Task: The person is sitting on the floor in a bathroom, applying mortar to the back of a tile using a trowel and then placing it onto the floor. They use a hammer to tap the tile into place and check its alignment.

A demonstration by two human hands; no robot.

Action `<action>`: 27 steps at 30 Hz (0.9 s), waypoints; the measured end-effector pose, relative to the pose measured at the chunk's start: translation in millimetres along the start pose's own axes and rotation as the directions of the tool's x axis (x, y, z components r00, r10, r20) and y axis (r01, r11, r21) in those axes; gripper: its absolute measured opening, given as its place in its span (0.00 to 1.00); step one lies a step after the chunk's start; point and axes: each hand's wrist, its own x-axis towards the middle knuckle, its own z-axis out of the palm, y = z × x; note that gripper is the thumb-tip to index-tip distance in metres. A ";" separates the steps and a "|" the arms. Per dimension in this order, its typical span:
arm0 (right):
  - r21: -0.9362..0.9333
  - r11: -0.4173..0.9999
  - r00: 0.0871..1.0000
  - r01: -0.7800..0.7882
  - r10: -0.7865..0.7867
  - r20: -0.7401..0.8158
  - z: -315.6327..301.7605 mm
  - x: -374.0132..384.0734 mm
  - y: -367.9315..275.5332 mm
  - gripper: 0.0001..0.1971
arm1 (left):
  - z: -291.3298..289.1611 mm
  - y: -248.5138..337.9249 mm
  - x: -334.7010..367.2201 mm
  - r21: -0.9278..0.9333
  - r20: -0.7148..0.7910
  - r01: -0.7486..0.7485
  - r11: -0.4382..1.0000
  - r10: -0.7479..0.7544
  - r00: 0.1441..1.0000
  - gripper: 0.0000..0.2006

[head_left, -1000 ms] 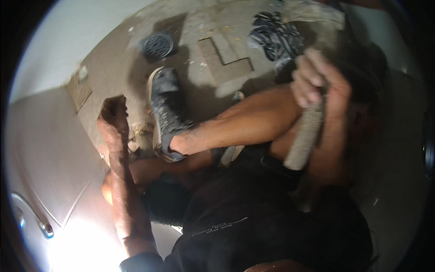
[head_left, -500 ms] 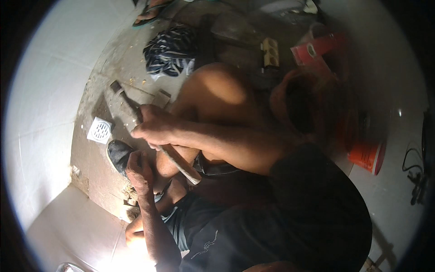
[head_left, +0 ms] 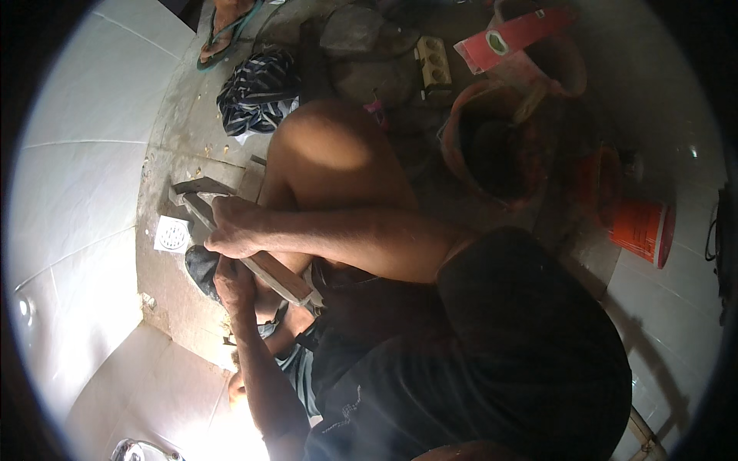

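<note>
My right hand (head_left: 234, 227): clenched around the wooden-handled, dull-grey-headed hammer (head_left: 278, 276), left of centre.
My left hand (head_left: 235, 285): curled just below; contents I can't tell.
Hammer work: seemingly unfinished; what's done or left doesn't show.

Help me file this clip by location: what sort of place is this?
Probably a bathroom or similar wet room, perhaps under repair: pale wall tiles, a square white drain grate and an orange-red bucket suggest it.

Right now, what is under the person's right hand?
The right hand grips a tool's handle, which shows on either side of it. The stretch inside the grip is covered, as is whatever lies directly beneath.
</note>
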 end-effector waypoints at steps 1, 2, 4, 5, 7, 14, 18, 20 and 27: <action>-0.005 1.000 1.000 0.004 -0.004 -0.021 -0.3 -2.0 -0.9 0.12 | 1.7 -2.6 -0.5 0.015 -0.040 -0.042 0.999 0.043 0.998 0.14; -0.011 1.000 0.999 0.009 -0.009 -0.042 -0.7 -3.9 -2.0 0.12 | 5.6 -8.8 -0.2 0.033 -0.080 -0.083 0.996 0.086 0.993 0.13; -0.100 0.994 0.999 0.037 -0.037 0.001 -4.6 -4.2 -6.9 0.11 | 9.9 -26.0 1.7 0.086 -0.085 -0.099 0.991 0.106 0.991 0.14; -0.182 0.981 0.996 0.065 -0.054 0.067 -8.9 -0.8 -11.7 0.11 | 9.2 -35.9 1.8 0.120 -0.053 -0.074 0.990 0.081 0.995 0.15; -0.285 0.953 0.991 0.102 -0.074 0.107 -10.5 1.4 -11.8 0.12 | 6.6 -33.1 5.4 0.142 -0.012 -0.037 0.989 0.040 0.999 0.16; -0.205 0.977 0.998 0.058 -0.056 0.013 -10.3 -12.2 -9.8 0.14 | 7.2 -18.7 1.2 0.032 -0.073 -0.066 0.997 0.068 0.995 0.16; 0.499 0.864 0.977 -0.061 0.155 -0.150 -20.7 -46.9 -30.2 0.29 | -8.0 -23.2 3.8 -0.666 0.008 0.175 0.725 -0.229 0.974 0.32; 0.121 0.992 0.944 0.037 0.005 -0.330 0.7 -57.0 -32.7 0.26 | -42.6 68.8 -12.4 -0.976 0.218 0.218 -0.012 -0.114 0.969 0.43; 0.138 0.933 0.623 0.333 -0.108 -0.775 -38.5 -152.5 -26.8 0.12 | -77.9 73.8 -28.4 -0.984 0.165 0.154 -0.095 -0.116 0.979 0.19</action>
